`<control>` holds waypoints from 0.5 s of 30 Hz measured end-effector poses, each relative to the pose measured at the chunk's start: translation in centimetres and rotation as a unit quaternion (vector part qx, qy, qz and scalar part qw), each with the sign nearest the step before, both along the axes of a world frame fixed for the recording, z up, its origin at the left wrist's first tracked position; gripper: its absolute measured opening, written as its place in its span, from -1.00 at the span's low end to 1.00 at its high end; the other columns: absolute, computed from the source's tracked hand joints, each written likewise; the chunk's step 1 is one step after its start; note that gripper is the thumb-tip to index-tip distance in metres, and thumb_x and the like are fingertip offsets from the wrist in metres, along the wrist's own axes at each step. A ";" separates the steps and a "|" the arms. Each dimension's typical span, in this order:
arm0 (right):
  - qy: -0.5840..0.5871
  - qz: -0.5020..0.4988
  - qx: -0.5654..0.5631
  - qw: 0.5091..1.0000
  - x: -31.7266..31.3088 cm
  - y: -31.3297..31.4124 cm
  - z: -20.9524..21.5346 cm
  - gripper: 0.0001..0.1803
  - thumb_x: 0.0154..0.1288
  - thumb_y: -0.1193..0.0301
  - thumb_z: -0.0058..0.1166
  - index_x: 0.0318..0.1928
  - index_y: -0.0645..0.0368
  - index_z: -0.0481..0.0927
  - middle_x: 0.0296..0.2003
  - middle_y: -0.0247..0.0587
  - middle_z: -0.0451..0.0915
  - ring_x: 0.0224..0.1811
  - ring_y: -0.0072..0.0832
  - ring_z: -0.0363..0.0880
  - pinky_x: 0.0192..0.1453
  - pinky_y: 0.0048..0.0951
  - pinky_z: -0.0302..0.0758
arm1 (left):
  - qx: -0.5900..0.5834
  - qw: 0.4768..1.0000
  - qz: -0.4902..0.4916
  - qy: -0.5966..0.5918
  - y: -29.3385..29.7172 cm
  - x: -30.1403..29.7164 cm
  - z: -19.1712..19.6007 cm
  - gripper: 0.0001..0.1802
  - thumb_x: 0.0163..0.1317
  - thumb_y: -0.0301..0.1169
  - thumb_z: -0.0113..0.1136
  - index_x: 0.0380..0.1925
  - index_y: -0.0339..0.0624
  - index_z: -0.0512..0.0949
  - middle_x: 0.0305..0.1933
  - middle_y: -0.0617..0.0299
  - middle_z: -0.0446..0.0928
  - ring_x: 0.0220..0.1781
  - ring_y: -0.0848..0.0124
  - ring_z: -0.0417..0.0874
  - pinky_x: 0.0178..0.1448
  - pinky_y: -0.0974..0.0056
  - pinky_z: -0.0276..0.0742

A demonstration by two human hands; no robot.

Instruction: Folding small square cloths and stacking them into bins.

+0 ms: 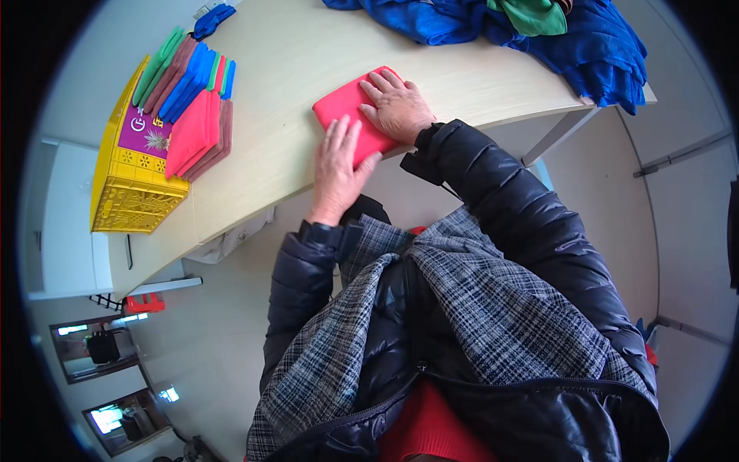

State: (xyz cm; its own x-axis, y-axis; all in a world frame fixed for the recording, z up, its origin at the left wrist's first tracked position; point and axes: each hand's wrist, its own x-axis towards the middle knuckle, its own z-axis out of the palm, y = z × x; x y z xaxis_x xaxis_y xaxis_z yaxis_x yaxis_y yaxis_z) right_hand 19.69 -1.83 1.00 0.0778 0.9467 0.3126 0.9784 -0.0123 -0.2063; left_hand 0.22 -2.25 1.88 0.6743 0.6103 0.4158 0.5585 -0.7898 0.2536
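Note:
A red folded cloth lies flat near the front edge of the pale table, its layers pressed into a neat rectangle. My right hand rests on its far right part with the fingers spread. Along the cloth's near left side lies my left hand, fingers stretched out and touching it. Neither hand grasps anything. To the left, a row of folded cloths in green, brown, blue and red stands leaning against a yellow plastic crate.
A heap of crumpled blue cloth with a green cloth on it covers the table's far right. A small blue cloth lies at the far left. The table's front edge runs close to my body. A red stool stands below left.

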 end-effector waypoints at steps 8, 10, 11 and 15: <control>0.003 -0.010 0.007 1.000 0.2 -0.1 -0.3 -0.36 0.53 -0.04 -0.24 0.45 0.00 0.31 0.48 -0.19 0.24 0.57 -0.23 0.08 0.50 -0.03 0.19 | 0.011 0.999 0.016 -0.041 -2.0 1.2 -0.4 -0.34 0.09 -0.54 0.37 0.25 -0.27 0.42 0.42 -0.06 0.33 0.48 -0.02 0.30 0.49 0.07 0.31; 0.009 -0.006 0.024 1.000 0.3 0.0 -0.6 -0.36 0.51 -0.04 -0.22 0.44 0.02 0.33 0.47 -0.19 0.27 0.56 -0.22 0.11 0.48 -0.01 0.20 | 0.031 0.999 0.039 -0.023 -2.2 1.4 -0.2 -0.38 0.11 -0.56 0.32 0.24 -0.28 0.43 0.40 -0.04 0.36 0.45 -0.03 0.34 0.45 0.07 0.37; 0.009 -0.005 0.024 1.000 0.3 0.0 -0.5 -0.36 0.51 -0.04 -0.22 0.44 0.02 0.33 0.47 -0.19 0.27 0.56 -0.22 0.11 0.48 -0.01 0.20 | 0.040 0.998 0.052 -0.013 -2.4 1.4 -0.1 -0.40 0.13 -0.57 0.29 0.23 -0.29 0.43 0.39 -0.03 0.37 0.44 -0.04 0.36 0.42 0.06 0.40; 0.012 -0.017 0.002 1.000 0.2 0.0 -0.2 -0.36 0.53 -0.04 -0.23 0.45 0.00 0.32 0.47 -0.19 0.25 0.57 -0.24 0.08 0.50 -0.04 0.20 | 0.102 0.988 0.102 0.053 -2.8 2.8 0.4 -0.50 0.18 -0.55 0.21 0.16 -0.32 0.46 0.31 -0.13 0.40 0.39 -0.03 0.42 0.32 0.11 0.52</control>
State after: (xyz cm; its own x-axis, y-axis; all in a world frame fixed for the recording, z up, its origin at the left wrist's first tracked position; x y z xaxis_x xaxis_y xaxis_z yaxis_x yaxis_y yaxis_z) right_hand 19.86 -1.86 0.81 0.1178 0.9419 0.3147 0.9721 -0.0447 -0.2302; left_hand 3.05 -5.02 2.25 0.5926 0.6486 0.4777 0.7256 -0.6873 0.0331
